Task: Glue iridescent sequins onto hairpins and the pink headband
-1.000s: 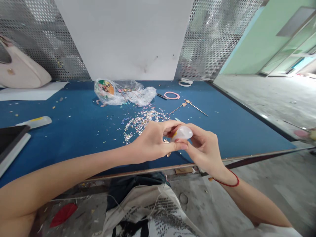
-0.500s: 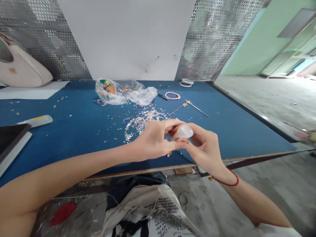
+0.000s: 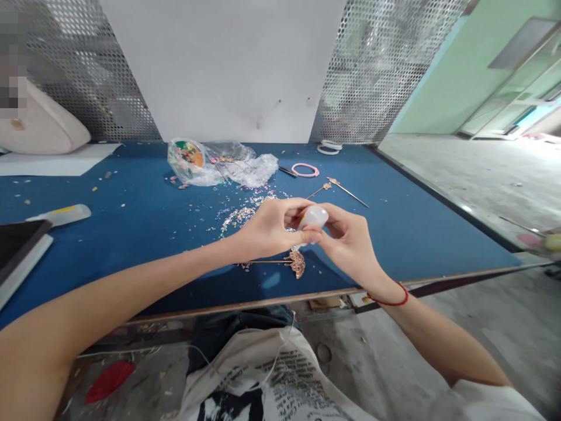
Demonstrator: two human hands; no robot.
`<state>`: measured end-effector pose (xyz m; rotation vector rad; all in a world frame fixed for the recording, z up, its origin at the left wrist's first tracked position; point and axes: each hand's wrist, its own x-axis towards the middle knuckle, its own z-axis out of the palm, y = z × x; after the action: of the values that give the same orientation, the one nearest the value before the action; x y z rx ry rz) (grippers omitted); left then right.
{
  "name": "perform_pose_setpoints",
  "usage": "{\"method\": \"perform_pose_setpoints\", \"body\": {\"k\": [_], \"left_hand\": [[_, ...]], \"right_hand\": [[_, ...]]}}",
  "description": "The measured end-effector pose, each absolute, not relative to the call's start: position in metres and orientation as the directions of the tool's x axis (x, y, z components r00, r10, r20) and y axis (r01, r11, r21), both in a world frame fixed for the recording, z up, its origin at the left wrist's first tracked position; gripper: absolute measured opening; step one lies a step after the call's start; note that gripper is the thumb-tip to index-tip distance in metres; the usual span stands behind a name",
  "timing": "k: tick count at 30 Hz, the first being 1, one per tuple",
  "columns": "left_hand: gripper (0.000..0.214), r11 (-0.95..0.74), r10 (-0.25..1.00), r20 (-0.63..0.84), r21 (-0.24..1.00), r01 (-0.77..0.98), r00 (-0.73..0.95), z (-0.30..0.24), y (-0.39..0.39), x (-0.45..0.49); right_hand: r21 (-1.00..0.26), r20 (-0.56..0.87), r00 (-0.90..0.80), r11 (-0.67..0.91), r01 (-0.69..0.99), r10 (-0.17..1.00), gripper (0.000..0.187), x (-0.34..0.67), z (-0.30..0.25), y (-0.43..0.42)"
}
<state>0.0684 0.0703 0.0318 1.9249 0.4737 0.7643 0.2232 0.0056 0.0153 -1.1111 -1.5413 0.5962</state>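
My left hand [image 3: 274, 229] and my right hand [image 3: 348, 237] are both closed around a small translucent white squeeze bottle [image 3: 316, 216], just above the table's near side. The bottle's rounded end points toward me; its far end is hidden by my fingers. Below them on the table lies a metal hairpin [image 3: 297, 264] with a rose-gold, fan-shaped openwork head, its stick pointing left. Behind my left hand spreads a scatter of shiny sequins [image 3: 239, 217], partly covered by that hand.
Two more hairpins [image 3: 348, 193], a pink ring [image 3: 305, 170], a black tool [image 3: 287, 171] and plastic bags [image 3: 258, 169] with small ornaments lie farther back. At the left are another squeeze bottle [image 3: 70, 214] and a dark flat device [image 3: 21, 251]. White rings [image 3: 329, 147] lie at the back right.
Both hands have moved up and slightly left with the bottle, away from the table's near edge. The hairpin below them, mostly covered before, now shows its head and part of its stick.
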Motion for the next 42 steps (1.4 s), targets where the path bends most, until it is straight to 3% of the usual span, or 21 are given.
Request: {"method": "perform_pose_setpoints", "body": {"k": [12, 15, 17, 20, 24, 27, 34, 42], "left_hand": [[0.043, -0.435, 0.596, 0.315, 0.900, -0.033, 0.738, 0.028, 0.068, 0.067], [0.032, -0.478, 0.608, 0.281, 0.876, 0.060, 0.743, 0.029, 0.064, 0.058], [0.021, -0.554, 0.657, 0.254, 0.801, 0.227, 0.709, 0.029, 0.058, 0.048], [0.017, -0.690, 0.675, 0.239, 0.539, 0.483, 0.698, 0.025, 0.048, 0.033], [0.018, -0.795, 0.600, 0.158, 0.231, 0.562, 0.784, 0.019, 0.036, 0.020], [0.013, -0.828, 0.558, 0.108, 0.127, 0.546, 0.823, 0.016, 0.033, 0.020], [0.014, -0.840, 0.517, 0.064, 0.232, 0.491, 0.853, 0.001, 0.040, 0.023], [0.018, -0.860, 0.446, 0.185, 0.358, 0.363, 0.876, -0.021, 0.049, 0.016]], "right_hand": [[-0.879, 0.404, 0.004, 0.387, 0.280, 0.915, 0.020, 0.225, 0.023, 0.005], [-0.899, 0.370, 0.000, 0.358, 0.252, 0.929, 0.020, 0.227, 0.025, 0.003], [-0.913, 0.345, 0.005, 0.334, 0.233, 0.939, 0.022, 0.230, 0.026, 0.002], [-0.931, 0.314, 0.022, 0.303, 0.205, 0.949, 0.023, 0.232, 0.023, -0.001], [-0.939, 0.306, 0.043, 0.294, 0.178, 0.951, 0.021, 0.232, 0.015, -0.002], [-0.934, 0.318, 0.053, 0.304, 0.190, 0.946, 0.019, 0.231, 0.013, -0.003], [-0.914, 0.362, 0.064, 0.341, 0.221, 0.930, 0.017, 0.235, 0.014, -0.008], [-0.841, 0.485, 0.056, 0.447, 0.305, 0.873, 0.017, 0.234, 0.012, -0.016]]}}
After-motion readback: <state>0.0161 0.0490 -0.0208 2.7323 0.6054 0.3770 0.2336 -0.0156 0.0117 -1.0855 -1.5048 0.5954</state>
